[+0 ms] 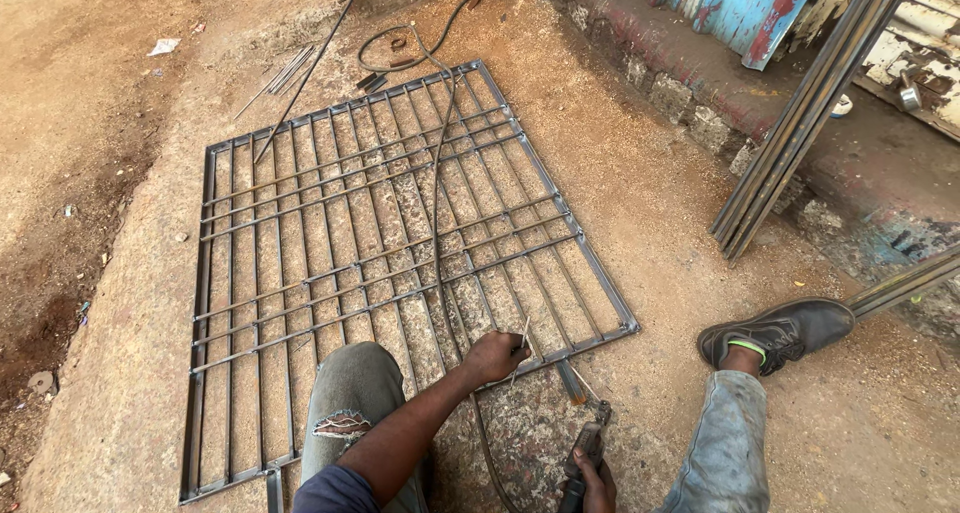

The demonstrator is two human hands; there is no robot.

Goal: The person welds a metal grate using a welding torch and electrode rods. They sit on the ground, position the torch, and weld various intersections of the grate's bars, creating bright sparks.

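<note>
A large metal grille (380, 263) lies flat on the sandy ground, filling the middle of the frame, its bars running both ways inside a rectangular border. The person crouches at its lower edge, one knee in torn grey jeans (350, 413) over the bottom of the grille, the other leg stretched out to the lower right, ending in a dark shoe (780, 331).

The left hand (497, 356), in the lower centre, is curled around a thin rod (522, 343) held just over the grille's near border. The right hand (597, 488), at the bottom edge of the frame, grips the handle of a welding holder (588, 448); its tip clamps a thin stick (572, 378) that points up towards the grille's border.

A dark cable (437, 183) runs from the bottom of the frame up across the grille and coils in the upper middle. Loose thin rods (285, 73) lie in the upper left beside the grille. Long steel bars (810, 113) lean in the upper right against a low stone kerb (690, 103), with peeling blue sheet metal (730, 3) behind.
</note>
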